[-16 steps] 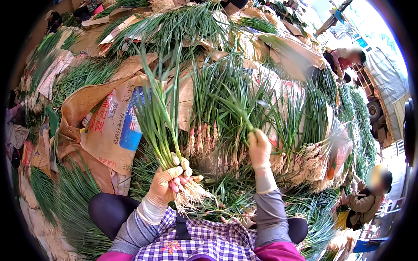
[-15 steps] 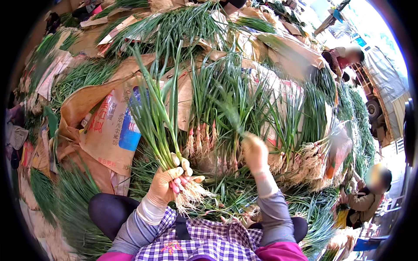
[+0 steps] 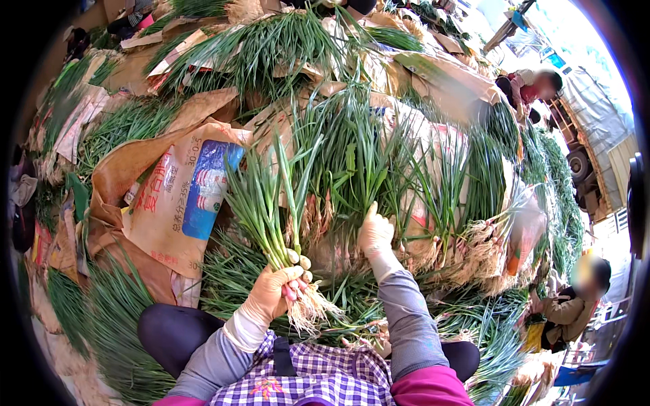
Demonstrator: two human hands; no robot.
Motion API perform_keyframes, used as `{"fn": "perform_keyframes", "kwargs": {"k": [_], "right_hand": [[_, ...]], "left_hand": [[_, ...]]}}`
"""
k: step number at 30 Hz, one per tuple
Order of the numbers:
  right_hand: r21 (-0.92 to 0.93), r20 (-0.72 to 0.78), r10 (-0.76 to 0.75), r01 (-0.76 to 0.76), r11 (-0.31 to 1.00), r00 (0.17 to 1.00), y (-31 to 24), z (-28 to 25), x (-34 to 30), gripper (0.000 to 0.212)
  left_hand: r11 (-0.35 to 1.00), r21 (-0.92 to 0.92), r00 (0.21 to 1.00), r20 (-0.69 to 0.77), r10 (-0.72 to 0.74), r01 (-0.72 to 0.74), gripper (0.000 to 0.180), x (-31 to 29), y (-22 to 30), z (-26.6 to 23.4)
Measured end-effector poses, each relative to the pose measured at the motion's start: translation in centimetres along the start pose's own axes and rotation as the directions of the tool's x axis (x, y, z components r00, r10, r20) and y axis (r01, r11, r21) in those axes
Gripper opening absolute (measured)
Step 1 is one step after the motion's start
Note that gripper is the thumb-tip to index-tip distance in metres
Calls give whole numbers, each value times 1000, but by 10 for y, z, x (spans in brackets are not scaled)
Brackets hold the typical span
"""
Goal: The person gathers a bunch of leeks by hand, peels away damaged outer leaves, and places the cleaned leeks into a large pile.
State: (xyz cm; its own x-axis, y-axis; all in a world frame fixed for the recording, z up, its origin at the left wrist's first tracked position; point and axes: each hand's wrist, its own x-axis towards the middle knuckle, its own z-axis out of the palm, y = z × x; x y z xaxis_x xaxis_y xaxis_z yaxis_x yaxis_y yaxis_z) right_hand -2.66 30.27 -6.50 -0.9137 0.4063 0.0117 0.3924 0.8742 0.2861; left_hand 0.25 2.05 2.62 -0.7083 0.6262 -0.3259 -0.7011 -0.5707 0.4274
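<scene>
Many green onions lie heaped in a broad pile [image 3: 352, 155] that fills the ground ahead of both hands, leaves up and pale rooted ends toward the person. Brown paper sacks [image 3: 169, 203], one with a blue printed panel, lie crumpled to the left of the left fingers, partly under the greens. A truck [image 3: 596, 155] stands far off to the right, beyond the heap. Two other people sit at the edges: one [image 3: 531, 88] well beyond the right fingers at the upper right, another [image 3: 575, 301] low at the right, both blurred.

The person's checked apron [image 3: 318, 382] shows at the lower edge, below both hands. The bunch of green onions [image 3: 271, 216] stands almost upright in the left hand [image 3: 274, 291], its leaves fanning up above the fingers and its white roots hanging just below them. The left fingers are wrapped and pressed together around the stalks near the bulbs.

The right hand [image 3: 374, 233], in a light glove, reaches up to the right of the bunch, apart from it, at the foot of the pile. Its fingers seem closed on a few stalks there, though the leaves hide the grip, so I cannot tell for certain.
</scene>
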Motion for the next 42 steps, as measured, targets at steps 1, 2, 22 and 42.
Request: {"fn": "perform_keyframes", "kwargs": {"k": [1,2,22,42], "right_hand": [[108,89,49,-58,992,995,1,-22,6,48],[288,11,162,-158,944,987,9,-40,8,35],[687,468,-748,338,643,471,3,-49,-90,27],[962,272,110,-274,7,956,-98,-37,73,25]], "left_hand": [[1000,-14,1000,-11,26,-27,18,-2,3,-3],[999,1,999,-24,33,-33,19,-5,7,-2],[985,124,987,-93,128,-116,16,-5,1,8],[972,158,960,-193,203,-174,26,3,16,-5]]}}
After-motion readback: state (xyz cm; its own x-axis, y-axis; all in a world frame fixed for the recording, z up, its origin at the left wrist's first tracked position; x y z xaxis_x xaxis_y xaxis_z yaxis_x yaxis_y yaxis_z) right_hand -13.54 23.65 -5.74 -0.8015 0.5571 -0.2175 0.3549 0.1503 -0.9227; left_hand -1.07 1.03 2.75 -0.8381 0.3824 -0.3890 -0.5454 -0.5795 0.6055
